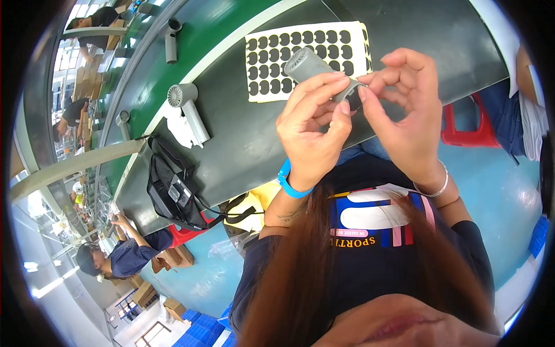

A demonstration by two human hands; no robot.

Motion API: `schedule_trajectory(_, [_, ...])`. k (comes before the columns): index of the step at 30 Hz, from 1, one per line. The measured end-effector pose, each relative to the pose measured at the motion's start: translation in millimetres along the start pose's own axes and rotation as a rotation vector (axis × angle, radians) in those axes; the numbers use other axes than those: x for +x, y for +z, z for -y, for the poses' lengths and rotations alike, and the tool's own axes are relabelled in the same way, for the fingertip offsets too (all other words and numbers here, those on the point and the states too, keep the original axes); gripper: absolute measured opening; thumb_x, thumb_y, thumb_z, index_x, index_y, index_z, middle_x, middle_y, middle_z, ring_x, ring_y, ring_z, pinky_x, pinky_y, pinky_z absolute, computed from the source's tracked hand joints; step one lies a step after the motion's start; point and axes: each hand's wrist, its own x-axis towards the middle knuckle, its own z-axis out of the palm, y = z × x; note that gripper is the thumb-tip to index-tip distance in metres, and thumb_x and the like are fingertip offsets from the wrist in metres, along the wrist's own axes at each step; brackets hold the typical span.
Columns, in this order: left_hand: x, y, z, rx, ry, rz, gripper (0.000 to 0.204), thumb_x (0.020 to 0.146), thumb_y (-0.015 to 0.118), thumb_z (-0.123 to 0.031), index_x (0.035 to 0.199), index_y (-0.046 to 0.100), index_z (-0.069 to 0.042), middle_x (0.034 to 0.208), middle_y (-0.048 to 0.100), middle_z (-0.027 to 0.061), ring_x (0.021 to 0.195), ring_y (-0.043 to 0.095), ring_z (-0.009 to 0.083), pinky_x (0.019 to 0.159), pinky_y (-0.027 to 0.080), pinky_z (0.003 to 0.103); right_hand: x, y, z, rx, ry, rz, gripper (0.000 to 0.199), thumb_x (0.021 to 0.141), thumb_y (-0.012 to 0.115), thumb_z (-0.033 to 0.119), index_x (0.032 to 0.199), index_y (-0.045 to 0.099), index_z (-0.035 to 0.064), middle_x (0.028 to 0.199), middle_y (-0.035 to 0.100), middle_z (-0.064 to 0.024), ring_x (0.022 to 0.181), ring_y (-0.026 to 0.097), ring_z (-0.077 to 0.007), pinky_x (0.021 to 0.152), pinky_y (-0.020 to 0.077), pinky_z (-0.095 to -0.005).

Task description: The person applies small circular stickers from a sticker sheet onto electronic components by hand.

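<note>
Dark workbench (243, 150) | grey hair dryer (308, 65) held above it, toward near edge | left hand (315, 132) grips handle (350, 91) | right hand (407, 118) at handle end, pinch unclear | probably light, stiff, smooth; best held by handle

- The worker has two hands: one left hand (312, 133), one right hand (407, 115).
- At least four grey handheld fans (306, 65) show.
- One white sheet (253, 98) bears black stickers (273, 41), partly hidden.
- One black mesh bag (161, 195).
- Two red stools (471, 138).
- One blue wristband (285, 178), one silver bracelet (444, 184).
</note>
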Motion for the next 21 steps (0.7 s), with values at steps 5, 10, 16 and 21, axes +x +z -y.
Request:
schedule_trajectory(5, [-1.3, -9.0, 1.1, 0.043, 0.020, -0.022, 0.027, 0.081, 0.058, 0.011, 0.107, 0.064, 0.006, 0.117, 0.056, 0.0146, 0.091, 0.065, 0.0188, 0.073, 0.060, 0.027, 5.9, -4.2, 4.6, -0.362, -0.106, 0.034, 0.050, 0.079, 0.068, -0.002, 0.123, 0.044, 0.0027, 0.094, 0.058, -0.0066, 0.083, 0.062, -0.0116, 0.070, 0.0489, -0.0234])
schedule_trajectory(10, [4.6, -26.7, -4.9, -0.158, -0.074, 0.007, 0.022, 0.089, 0.052, 0.004, 0.109, 0.063, 0.006, 0.119, 0.057, 0.0170, 0.090, 0.066, 0.0196, 0.073, 0.060, 0.030, 23.4, -7.0, -22.2, -0.007, 0.024, 0.255, 0.039, 0.087, 0.058, 0.000, 0.125, 0.050, 0.0031, 0.117, 0.057, -0.0090, 0.087, 0.062, -0.0105, 0.070, 0.0480, -0.0225])
schedule_trajectory(16, [3.0, -41.8, -11.9, -0.229, -0.161, 0.043, 0.027, 0.088, 0.059, 0.002, 0.115, 0.059, 0.002, 0.114, 0.061, 0.0109, 0.078, 0.063, 0.0113, 0.062, 0.053, 0.022, 33.0, 36.8, -55.8, -0.106, -0.179, 0.534, 0.049, 0.074, 0.052, -0.012, 0.120, 0.052, 0.0025, 0.122, 0.056, -0.0159, 0.114, 0.055, -0.0331, 0.095, 0.0438, -0.0357])
schedule_trajectory(21, [11.6, -57.4, -3.5, -0.026, -0.097, 0.099, 0.020, 0.083, 0.067, -0.001, 0.103, 0.065, 0.000, 0.109, 0.057, 0.0083, 0.070, 0.057, 0.0057, 0.046, 0.047, 0.017, 40.8, 50.3, -41.2, -0.221, -0.295, 0.620, 0.037, 0.079, 0.054, -0.003, 0.116, 0.050, 0.0038, 0.109, 0.057, -0.0182, 0.100, 0.057, -0.0400, 0.081, 0.0475, -0.0410])
